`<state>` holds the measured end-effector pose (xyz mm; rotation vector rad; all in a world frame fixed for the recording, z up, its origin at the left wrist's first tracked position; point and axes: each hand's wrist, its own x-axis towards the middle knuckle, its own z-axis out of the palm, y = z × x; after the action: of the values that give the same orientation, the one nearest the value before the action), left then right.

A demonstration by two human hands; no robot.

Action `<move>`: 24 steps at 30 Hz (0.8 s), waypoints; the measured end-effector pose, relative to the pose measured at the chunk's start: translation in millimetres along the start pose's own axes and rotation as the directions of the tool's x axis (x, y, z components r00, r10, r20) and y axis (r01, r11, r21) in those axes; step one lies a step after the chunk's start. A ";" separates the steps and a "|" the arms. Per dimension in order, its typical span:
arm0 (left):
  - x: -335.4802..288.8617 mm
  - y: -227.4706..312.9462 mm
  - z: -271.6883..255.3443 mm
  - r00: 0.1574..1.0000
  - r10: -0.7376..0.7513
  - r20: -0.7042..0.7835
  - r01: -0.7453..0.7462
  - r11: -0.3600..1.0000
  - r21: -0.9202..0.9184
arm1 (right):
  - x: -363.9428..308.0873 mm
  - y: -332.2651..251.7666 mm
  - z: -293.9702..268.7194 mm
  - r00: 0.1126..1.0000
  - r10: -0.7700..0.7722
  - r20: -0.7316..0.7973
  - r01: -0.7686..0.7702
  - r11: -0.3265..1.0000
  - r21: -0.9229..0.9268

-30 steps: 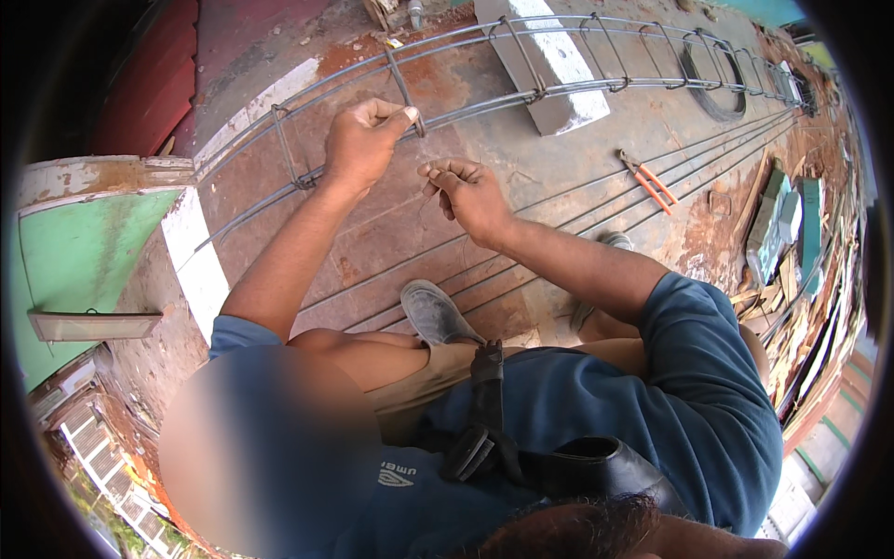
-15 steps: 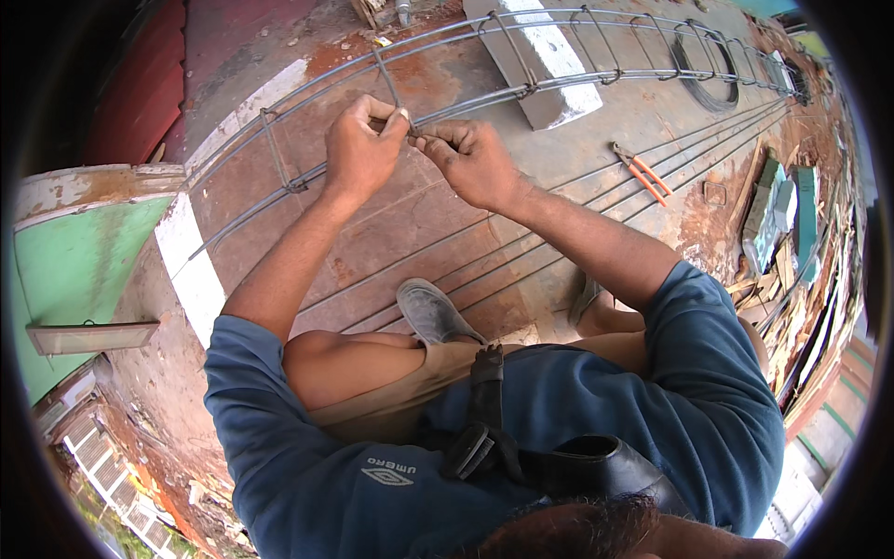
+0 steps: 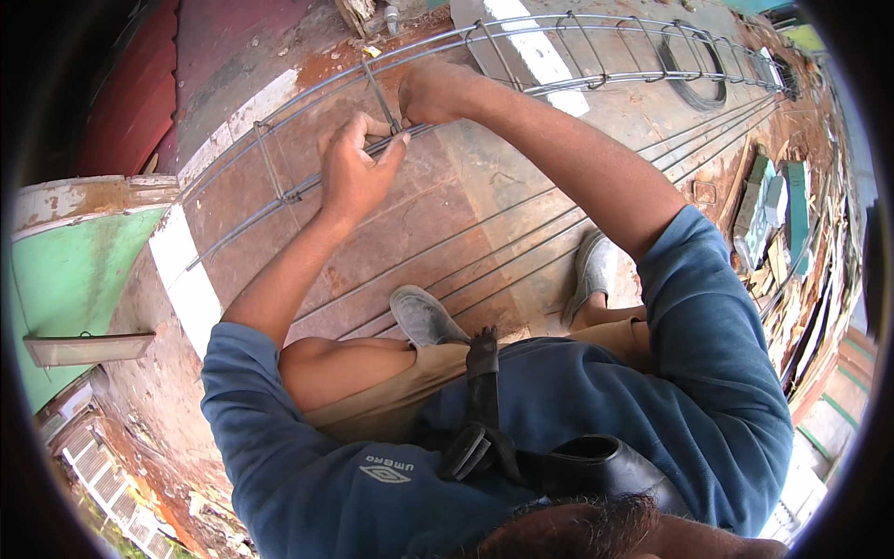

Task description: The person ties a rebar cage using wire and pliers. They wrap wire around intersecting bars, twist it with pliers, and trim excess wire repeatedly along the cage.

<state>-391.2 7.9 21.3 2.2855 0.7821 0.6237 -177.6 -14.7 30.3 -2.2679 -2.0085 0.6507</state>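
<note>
A long rebar cage (image 3: 494,54) of thin steel rods and square stirrups arcs across the far side. My left hand (image 3: 357,172) is at its near rods, thumb and fingers closed about the joint where a stirrup (image 3: 380,91) meets them. Right beside it, my right hand (image 3: 434,91) is bent over the same joint, knuckles up. Its fingers curl down out of sight, and what they hold is hidden. Any tie wire at the joint is too small to make out.
Several loose steel rods (image 3: 521,224) lie on the floor by my shoes. A white-topped block (image 3: 535,56) sits under the cage, near a coil of wire (image 3: 678,79). Wood scraps (image 3: 808,307) are piled at the right; a green wall panel (image 3: 88,270) stands at the left.
My right hand has moved up and slightly left over the rods, turning knuckles up. My left hand has shifted slightly down. The orange-handled pliers on the floor are now behind my right forearm.
</note>
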 end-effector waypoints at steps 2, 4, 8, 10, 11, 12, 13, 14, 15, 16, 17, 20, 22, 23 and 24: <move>-3.4 -7.7 -1.3 0.999 -0.019 0.043 0.021 0.998 -0.054 | -8.4 -6.0 1.0 0.998 0.007 -0.065 0.000 0.994 0.107; -5.8 -9.7 1.4 1.000 -0.014 0.025 0.015 0.999 -0.042 | -22.3 -8.7 0.5 0.995 -0.002 -0.104 0.016 0.992 0.128; -7.6 -11.9 14.8 0.992 0.085 -0.098 -0.089 0.996 -0.030 | -31.7 -5.8 16.1 0.994 0.053 -0.100 -0.026 0.968 0.250; -7.4 -12.1 20.7 0.995 0.015 -0.101 -0.032 0.986 -0.165 | -41.6 -3.3 21.4 0.996 0.019 -0.088 0.006 0.962 0.273; -8.7 -12.0 21.9 0.995 -0.023 -0.100 -0.001 0.973 -0.230 | -48.9 -4.7 23.5 0.997 -0.003 -0.081 0.026 0.958 0.285; -10.7 -12.1 21.1 0.996 -0.026 -0.083 0.008 0.977 -0.211 | -55.5 -5.6 27.4 0.994 -0.010 -0.113 0.040 0.964 0.261; -9.2 -6.9 17.4 0.998 -0.025 -0.063 0.012 0.981 -0.193 | -63.2 -5.0 31.8 0.989 -0.012 -0.148 0.048 0.970 0.237; -8.4 -3.8 13.8 0.999 -0.025 -0.045 0.017 0.985 -0.174 | -70.9 -6.2 37.0 0.983 -0.019 -0.182 0.058 0.976 0.212; -8.4 -2.8 12.0 0.999 -0.024 -0.033 0.019 0.989 -0.145 | -83.8 -9.7 45.4 0.941 -0.006 -0.338 0.075 0.978 0.193; -7.9 -1.7 10.1 1.000 -0.023 -0.020 0.021 0.993 -0.116 | -99.6 -14.9 56.2 0.874 0.007 -0.486 0.088 0.981 0.172; -7.9 -1.2 8.9 1.000 -0.023 -0.010 0.022 0.996 -0.090 | -110.0 -19.6 67.0 0.784 0.015 -0.621 0.097 0.985 0.145; -7.7 -7.4 11.8 0.997 0.062 -0.036 -0.064 0.996 -0.059 | -119.5 -26.9 101.4 0.740 -0.105 -0.665 0.194 0.979 0.061; -8.0 -9.4 11.4 0.997 0.072 -0.034 -0.073 0.997 -0.036 | -114.4 -29.1 110.2 0.679 -0.093 -0.728 0.149 0.989 0.012; -7.7 -9.5 11.3 0.996 0.078 -0.034 -0.078 0.997 -0.024 | -110.6 -25.4 109.3 0.671 -0.108 -0.733 0.174 0.985 0.014; -8.5 -8.3 12.1 0.993 0.109 -0.050 -0.110 0.994 -0.005 | -108.8 -22.6 109.1 0.663 -0.123 -0.738 0.199 0.980 0.015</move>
<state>-393.0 2.5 5.4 2.3261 0.6797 0.7344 -243.2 -141.5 -31.9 -1.8078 -1.6624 -0.1916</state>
